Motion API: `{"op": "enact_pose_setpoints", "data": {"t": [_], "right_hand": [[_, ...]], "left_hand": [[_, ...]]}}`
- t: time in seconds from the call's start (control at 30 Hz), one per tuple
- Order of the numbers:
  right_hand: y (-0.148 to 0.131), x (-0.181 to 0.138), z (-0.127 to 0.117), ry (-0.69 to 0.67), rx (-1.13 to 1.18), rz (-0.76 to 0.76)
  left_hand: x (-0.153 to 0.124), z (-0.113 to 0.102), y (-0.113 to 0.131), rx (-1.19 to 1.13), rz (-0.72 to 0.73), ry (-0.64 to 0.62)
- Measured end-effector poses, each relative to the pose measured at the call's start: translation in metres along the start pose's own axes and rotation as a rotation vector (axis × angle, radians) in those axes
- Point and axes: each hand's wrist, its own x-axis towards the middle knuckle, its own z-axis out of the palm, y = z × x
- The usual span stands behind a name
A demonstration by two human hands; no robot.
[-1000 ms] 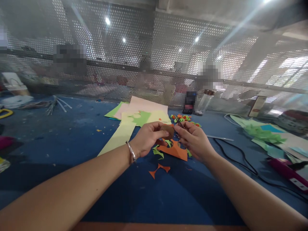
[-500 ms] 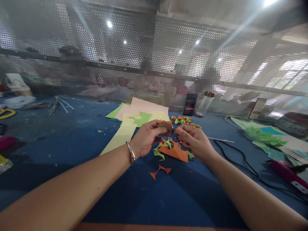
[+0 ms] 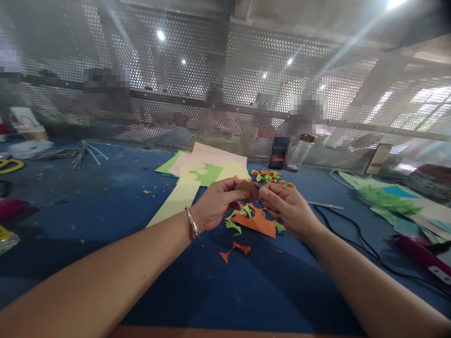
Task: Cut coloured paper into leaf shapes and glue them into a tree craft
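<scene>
Between thumb and fingers, my left hand (image 3: 222, 201) grips a small round brown disc (image 3: 248, 191), held up over the table. My right hand (image 3: 284, 204) is closed in a pinch at the disc's right edge; what its fingertips hold is too small to make out. Below both hands lies an orange paper sheet (image 3: 262, 226) with round cut-outs, mixed with green paper scraps (image 3: 232, 224). A loose orange scrap (image 3: 235, 250) rests nearer to me. Just behind my hands sits a pile of small orange and green curled paper pieces (image 3: 267, 176).
Coloured paper sheets (image 3: 220, 155) are stacked behind my left hand. A black cable (image 3: 355, 231) and a magenta tool (image 3: 423, 258) lie at right, near green paper pieces (image 3: 391, 201). Yellow-handled scissors (image 3: 12, 165) lie far left. A perforated metal screen (image 3: 197, 70) bounds the table's back.
The brown disc has turned to show more of its face and shifted slightly right, against my right fingertips. Both hands have otherwise hardly moved.
</scene>
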Motion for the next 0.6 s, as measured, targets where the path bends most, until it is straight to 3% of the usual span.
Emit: {"op": "enact_pose_setpoints", "data": {"t": [0.6], "right_hand": [[-0.0012,0.0001,0.0004,-0.001,0.001,0.013]], "left_hand": [[0.0022,-0.006,-0.0004,0.014,0.011,-0.018]]}}
